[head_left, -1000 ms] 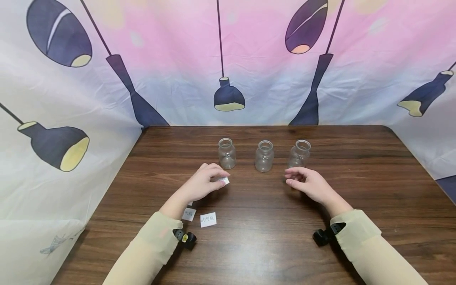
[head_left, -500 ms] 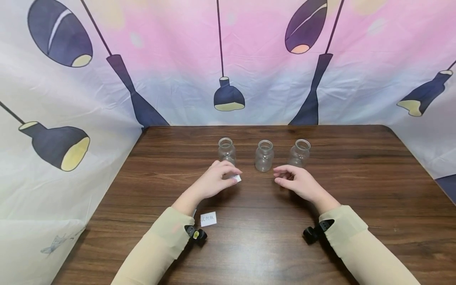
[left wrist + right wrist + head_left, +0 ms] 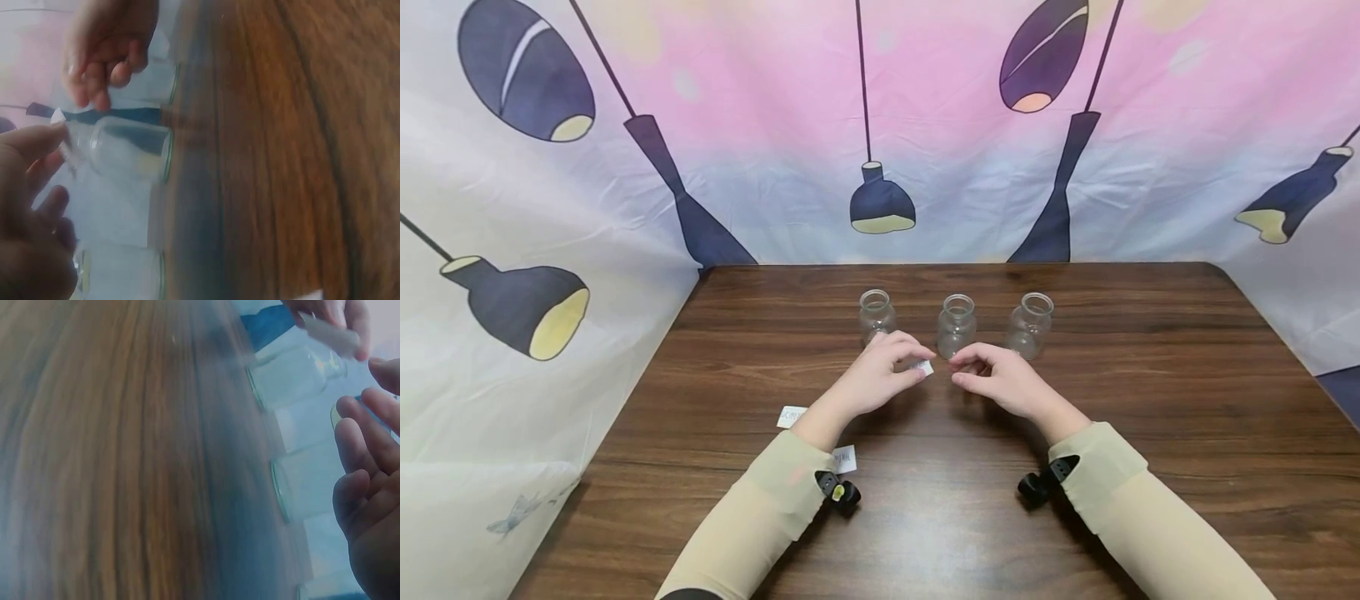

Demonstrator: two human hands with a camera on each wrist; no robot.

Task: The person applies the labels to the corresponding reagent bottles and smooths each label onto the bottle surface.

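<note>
My left hand [image 3: 880, 373] pinches a small white paper label [image 3: 923, 367] between thumb and fingers, in front of the glass jars. The label shows as a pale slip [image 3: 331, 336] in the right wrist view. Close by, my right hand [image 3: 1003, 379] faces it with fingers loosely bent and nothing between them. Behind the hands stand three clear jars without lids: a left jar [image 3: 877, 310], a middle jar [image 3: 957, 323] and a right jar [image 3: 1032, 321]. The left jar's lower part is hidden by my left hand.
Two more white labels with handwriting lie on the brown wooden table [image 3: 940, 517] near my left forearm: a farther label [image 3: 790, 416] and a nearer label [image 3: 846, 458], both partly covered by the arm. A patterned cloth [image 3: 805, 125] hangs behind the table.
My left hand has moved right with the label. My right hand has moved left, so the two hands are now close together before the middle jar. The jars have stayed put.
</note>
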